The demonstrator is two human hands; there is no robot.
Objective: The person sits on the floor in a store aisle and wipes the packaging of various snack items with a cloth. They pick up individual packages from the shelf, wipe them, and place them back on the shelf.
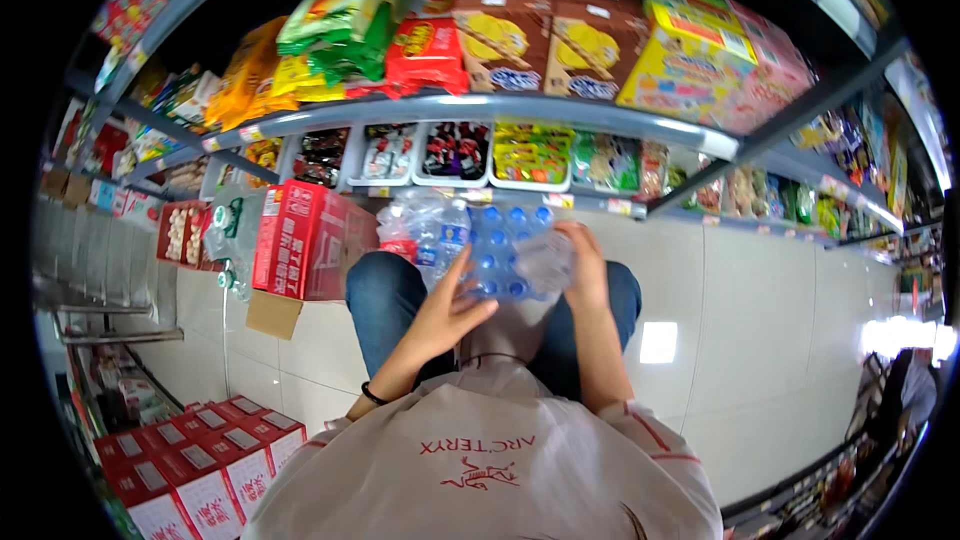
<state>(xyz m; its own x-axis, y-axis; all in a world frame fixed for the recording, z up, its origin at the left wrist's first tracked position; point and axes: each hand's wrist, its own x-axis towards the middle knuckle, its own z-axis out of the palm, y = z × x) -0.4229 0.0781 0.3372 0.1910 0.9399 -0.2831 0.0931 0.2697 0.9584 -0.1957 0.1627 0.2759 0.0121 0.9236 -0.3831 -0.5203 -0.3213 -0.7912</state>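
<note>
Between my knees stands a pack of bottles (493, 239) with blue caps in rows. My left hand (447, 310) lies against the pack's near left side, its thumb spread from the fingers and nothing seen in its grasp. At the right edge, my right hand (588, 266) is closed on blurred, translucent clear plastic wrap (546, 259), which covers some of the caps; its fingertips are partly hidden. Loose clear bottles (428, 242), some with blue labels, stand left of the pack, beside a red-labelled bottle (398, 245).
An open red carton (312, 240) sits on the tiled floor to the left, near large green-capped bottles (232, 237). Ahead, a shelf edge (480, 106) carries snack bags and boxes above white trays (452, 180). Stacked red cartons (195, 450) stand at the lower left.
</note>
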